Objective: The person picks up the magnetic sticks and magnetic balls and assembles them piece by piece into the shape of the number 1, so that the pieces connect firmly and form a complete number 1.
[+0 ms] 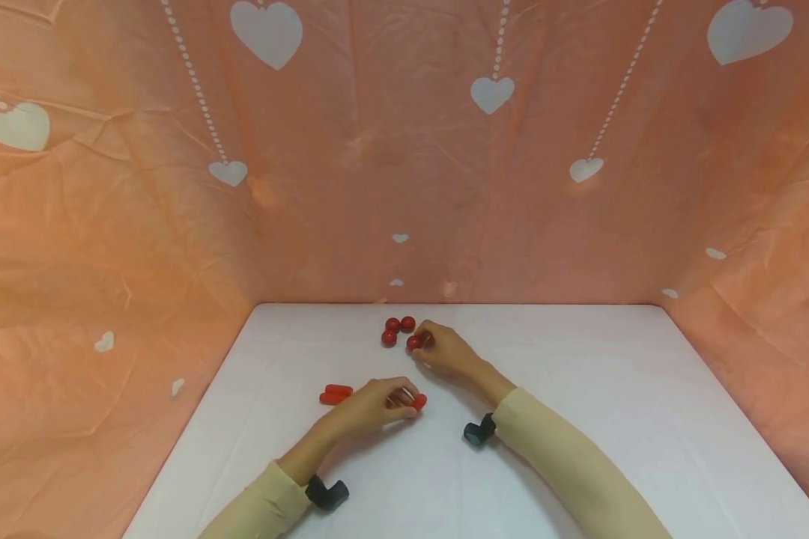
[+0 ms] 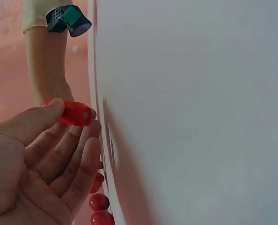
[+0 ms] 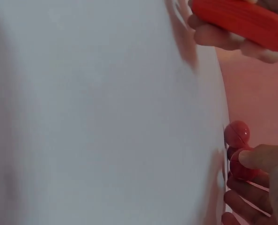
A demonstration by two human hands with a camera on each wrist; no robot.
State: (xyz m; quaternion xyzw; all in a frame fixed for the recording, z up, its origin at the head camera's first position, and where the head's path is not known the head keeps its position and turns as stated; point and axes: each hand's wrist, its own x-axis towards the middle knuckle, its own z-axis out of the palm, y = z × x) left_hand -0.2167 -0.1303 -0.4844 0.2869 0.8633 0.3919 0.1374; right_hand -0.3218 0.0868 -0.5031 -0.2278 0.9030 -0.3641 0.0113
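Backdrop (image 1: 404, 172): orange-pink, creased, on three sides of the work area, with white hearts (image 1: 267, 34) of assorted sizes, several on dotted strings. Tabletop (image 1: 634, 389): white, plain, far edge straight against the backdrop. Right sleeve (image 1: 559, 457): pale beige, reaching in from the lower right. Left sleeve (image 1: 263, 501): same beige, at the lower left, less of it in view. Left hand (image 1: 376, 403): bare, in front of the right hand and nearer the wearer; thumb and fingertips in a pinch on one red stick (image 1: 419, 403), other fingers loosely bent in the left wrist view. Right hand (image 1: 445, 350): bare, toward the far edge; thumb and fingers in a pinch on one red ball (image 1: 414, 343). Wrist cameras: two, dark, one at the left cuff (image 1: 328, 494), one at the right cuff (image 1: 479, 430). Loose red sticks (image 1: 339, 390): two, side by side on the tabletop, just beside the left hand on its outer side. Loose red balls (image 1: 389, 338): three, glossy, in a close cluster near the far edge, just left of the held ball. Gray disc (image 2: 86, 115): one, round, set in the visible end of the held stick.
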